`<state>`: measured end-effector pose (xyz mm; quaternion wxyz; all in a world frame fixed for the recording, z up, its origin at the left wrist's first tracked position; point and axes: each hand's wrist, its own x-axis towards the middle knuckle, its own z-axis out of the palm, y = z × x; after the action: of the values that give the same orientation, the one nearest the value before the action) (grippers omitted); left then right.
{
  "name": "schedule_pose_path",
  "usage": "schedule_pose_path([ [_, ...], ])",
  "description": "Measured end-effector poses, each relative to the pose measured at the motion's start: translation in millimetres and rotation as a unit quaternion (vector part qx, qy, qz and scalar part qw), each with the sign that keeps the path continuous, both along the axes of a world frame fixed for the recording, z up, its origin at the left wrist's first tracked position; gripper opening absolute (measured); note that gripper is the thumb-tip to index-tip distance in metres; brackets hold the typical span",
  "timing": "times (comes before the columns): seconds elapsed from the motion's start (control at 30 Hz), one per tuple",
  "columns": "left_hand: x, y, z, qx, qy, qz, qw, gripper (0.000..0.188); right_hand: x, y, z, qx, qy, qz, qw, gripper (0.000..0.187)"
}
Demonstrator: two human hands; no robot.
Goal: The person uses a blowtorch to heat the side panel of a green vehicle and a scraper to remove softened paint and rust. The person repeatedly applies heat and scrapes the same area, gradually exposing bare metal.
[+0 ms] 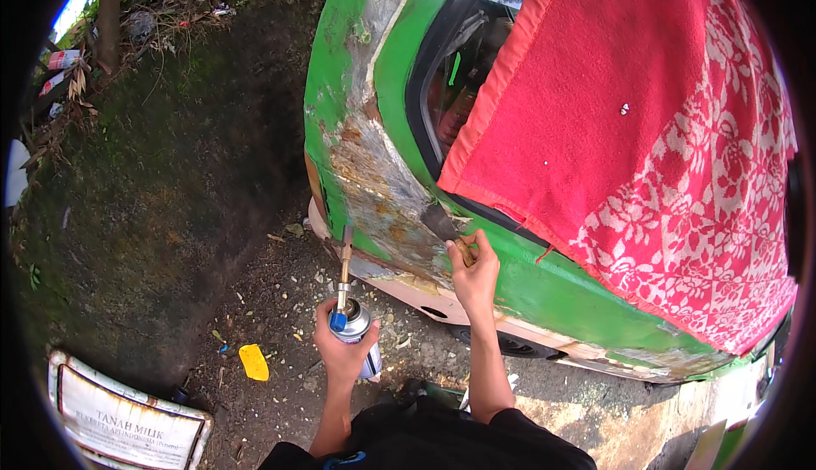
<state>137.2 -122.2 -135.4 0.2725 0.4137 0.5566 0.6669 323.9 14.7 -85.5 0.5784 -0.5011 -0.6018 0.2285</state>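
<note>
My left hand (342, 353) is wrapped round a gas canister (371, 359) with a blow torch head on top, a blue knob (338, 321) and a brass-coloured tube. The torch nozzle (347, 236) points away from me, beside the lower edge of the green car body (544, 291). I cannot make out a flame. In my right hand (476, 279) is a paint scraper (439, 222), gripped by its wooden handle. Its dark blade lies at the panel below the window corner, where green paint borders a stripped, rust-marked patch (374, 194).
A red floral towel (586, 130) drapes over the car's window (467, 62). Paint flakes and a yellow scrap (253, 362) litter the dirt ground. Left of the car runs a mossy dark wall (170, 181). A framed white sign (127, 419) lies at lower left.
</note>
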Motion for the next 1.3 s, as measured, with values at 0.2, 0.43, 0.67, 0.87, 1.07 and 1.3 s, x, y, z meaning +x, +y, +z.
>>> schedule_pose_path([
  [0.2,-3,-4,-4,0.023,0.041,0.019,0.999,0.059,2,-11,-8,-0.063,0.050,0.020,0.997,0.025],
  [0.43,2,-4,2,0.008,0.015,0.017,1.000,0.059,-5,-5,-17,-0.071,0.036,0.029,0.996,0.024],
  [0.67,3,-8,3,-0.001,-0.005,0.017,1.000,0.058,-31,8,-3,-0.023,0.075,0.042,0.996,0.023],
  [0.87,-1,-18,3,0.008,0.023,0.047,0.999,0.060,-14,-7,-25,-0.045,0.111,0.020,0.993,0.024],
  [1.07,-1,-14,6,-0.002,-0.022,0.050,0.999,0.060,-31,0,-22,-0.033,0.111,0.023,0.993,0.026],
  [1.3,0,-4,2,0.004,0.022,0.037,0.999,0.059,-17,7,-31,-0.017,0.078,0.022,0.997,0.024],
])
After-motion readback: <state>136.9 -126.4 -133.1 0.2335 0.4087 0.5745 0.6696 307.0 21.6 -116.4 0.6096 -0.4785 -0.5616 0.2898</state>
